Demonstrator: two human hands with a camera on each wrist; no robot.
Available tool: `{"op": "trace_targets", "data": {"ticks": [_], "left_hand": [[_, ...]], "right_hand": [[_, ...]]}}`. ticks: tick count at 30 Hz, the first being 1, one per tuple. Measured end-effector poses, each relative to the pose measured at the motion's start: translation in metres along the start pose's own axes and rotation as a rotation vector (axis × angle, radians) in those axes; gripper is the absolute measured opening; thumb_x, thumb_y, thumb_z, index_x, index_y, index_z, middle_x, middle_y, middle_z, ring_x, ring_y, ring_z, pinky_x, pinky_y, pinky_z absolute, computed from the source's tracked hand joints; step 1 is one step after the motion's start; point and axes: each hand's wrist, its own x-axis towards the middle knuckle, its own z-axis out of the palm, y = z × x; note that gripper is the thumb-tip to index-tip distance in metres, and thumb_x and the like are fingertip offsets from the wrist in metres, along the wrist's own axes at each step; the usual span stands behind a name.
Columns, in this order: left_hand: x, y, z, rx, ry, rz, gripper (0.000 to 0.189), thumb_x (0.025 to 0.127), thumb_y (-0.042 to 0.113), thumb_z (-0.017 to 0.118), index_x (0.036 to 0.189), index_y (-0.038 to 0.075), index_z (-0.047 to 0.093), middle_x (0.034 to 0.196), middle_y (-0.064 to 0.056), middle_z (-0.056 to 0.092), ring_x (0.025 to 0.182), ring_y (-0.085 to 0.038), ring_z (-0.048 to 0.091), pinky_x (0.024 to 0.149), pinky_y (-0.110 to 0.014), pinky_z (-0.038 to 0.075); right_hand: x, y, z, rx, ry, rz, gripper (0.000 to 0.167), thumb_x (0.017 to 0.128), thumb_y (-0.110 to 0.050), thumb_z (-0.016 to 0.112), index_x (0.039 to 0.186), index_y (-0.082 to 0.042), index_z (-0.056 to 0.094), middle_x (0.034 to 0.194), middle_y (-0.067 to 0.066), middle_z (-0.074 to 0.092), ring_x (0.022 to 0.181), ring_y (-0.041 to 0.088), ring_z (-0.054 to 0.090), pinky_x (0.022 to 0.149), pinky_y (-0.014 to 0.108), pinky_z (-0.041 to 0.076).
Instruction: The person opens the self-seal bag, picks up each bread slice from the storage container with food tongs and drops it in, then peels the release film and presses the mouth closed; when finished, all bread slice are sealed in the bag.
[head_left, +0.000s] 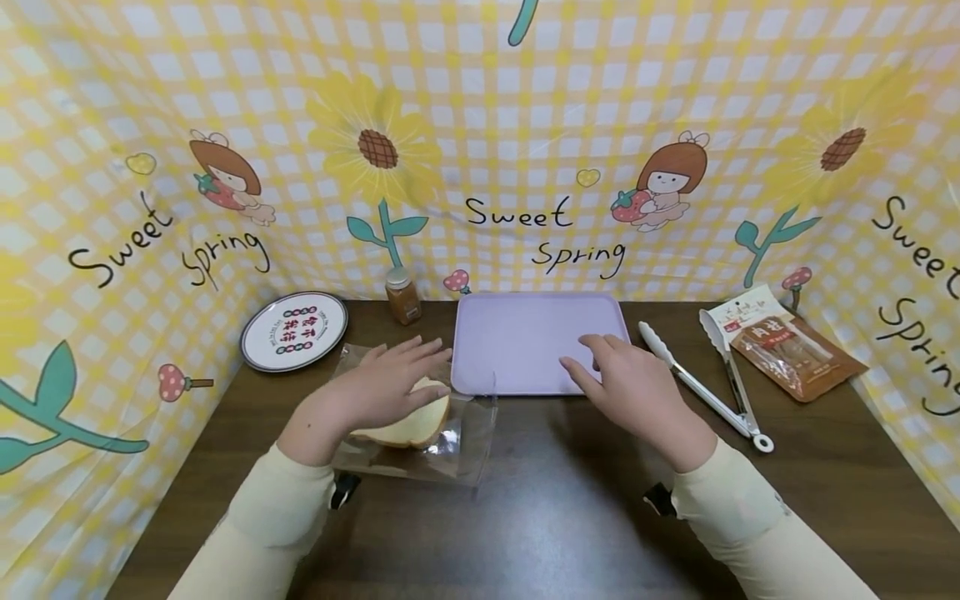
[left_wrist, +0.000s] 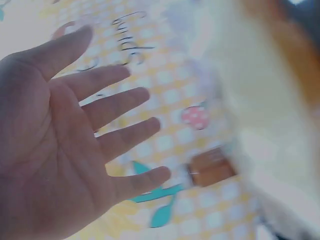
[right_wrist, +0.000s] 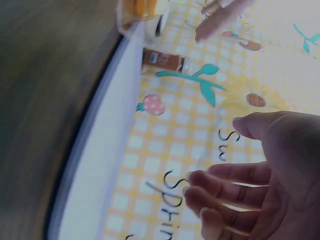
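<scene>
In the head view my left hand hovers over a slice of bread that lies in a clear plastic bag. Its fingers are spread and hold nothing, as the left wrist view shows with the palm. The hand covers part of the bread from above. My right hand hangs over the right front corner of the lilac tray, overlapping it in this view. In the right wrist view the fingers of that hand curve loosely around nothing.
A round plate with red lettering lies at the left. Behind the bag stands a small spice jar. To the tray's right are open tongs and a brown food packet. Checked cloth walls enclose the table.
</scene>
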Motion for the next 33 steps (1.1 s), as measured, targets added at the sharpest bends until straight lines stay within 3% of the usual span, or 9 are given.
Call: {"op": "trace_targets", "data": {"ticks": [5,11,15,22,30,33], "left_hand": [[0.014,0.004,-0.026,0.060,-0.017,0.017,0.063,0.112,0.045,0.052,0.167,0.016,0.040,0.174,-0.015,0.036,0.163,-0.043,0.031,0.128,-0.075,0.026],[0.038,0.007,-0.036,0.001,-0.099,0.082,0.055,0.112,0.033,0.056,0.163,0.013,0.047,0.168,-0.013,0.047,0.157,-0.037,0.044,0.129,-0.061,0.038],[0.058,0.005,-0.032,-0.028,-0.145,0.128,0.051,0.112,0.028,0.058,0.159,0.010,0.052,0.162,-0.012,0.055,0.152,-0.033,0.052,0.127,-0.053,0.043],[0.089,0.000,-0.018,-0.070,-0.223,0.119,0.047,0.112,0.031,0.057,0.153,0.010,0.058,0.153,-0.012,0.065,0.141,-0.030,0.062,0.119,-0.050,0.052],[0.103,0.000,-0.005,-0.140,-0.224,0.148,0.025,0.110,0.027,0.061,0.127,0.013,0.073,0.128,-0.006,0.075,0.118,-0.020,0.070,0.107,-0.043,0.058],[0.107,0.000,-0.002,-0.161,-0.215,0.163,0.020,0.111,0.026,0.060,0.118,0.013,0.074,0.116,-0.004,0.075,0.102,-0.015,0.067,0.096,-0.036,0.058]], "right_hand": [[0.010,-0.016,-0.001,0.078,0.093,-0.065,0.049,0.104,-0.038,0.070,0.139,-0.004,0.066,0.096,0.010,0.077,0.072,0.025,0.068,0.057,0.044,0.056],[0.020,-0.031,0.010,0.129,0.142,-0.157,0.049,0.101,-0.034,0.074,0.139,-0.004,0.066,0.100,0.008,0.077,0.069,0.021,0.066,0.058,0.038,0.056],[0.026,-0.038,0.024,0.171,0.094,-0.197,0.046,0.100,-0.031,0.076,0.137,-0.006,0.066,0.105,0.008,0.076,0.069,0.018,0.066,0.060,0.036,0.058],[0.035,-0.044,0.049,0.216,-0.044,-0.198,0.036,0.100,-0.026,0.077,0.130,-0.010,0.066,0.118,0.008,0.074,0.087,0.020,0.074,0.072,0.039,0.063],[0.040,-0.045,0.067,0.241,-0.108,-0.196,0.030,0.098,-0.022,0.079,0.122,-0.010,0.066,0.110,0.008,0.073,0.085,0.021,0.070,0.074,0.040,0.062],[0.041,-0.048,0.070,0.261,-0.113,-0.195,0.028,0.098,-0.021,0.080,0.119,-0.010,0.066,0.107,0.008,0.073,0.082,0.019,0.068,0.072,0.037,0.060]]}}
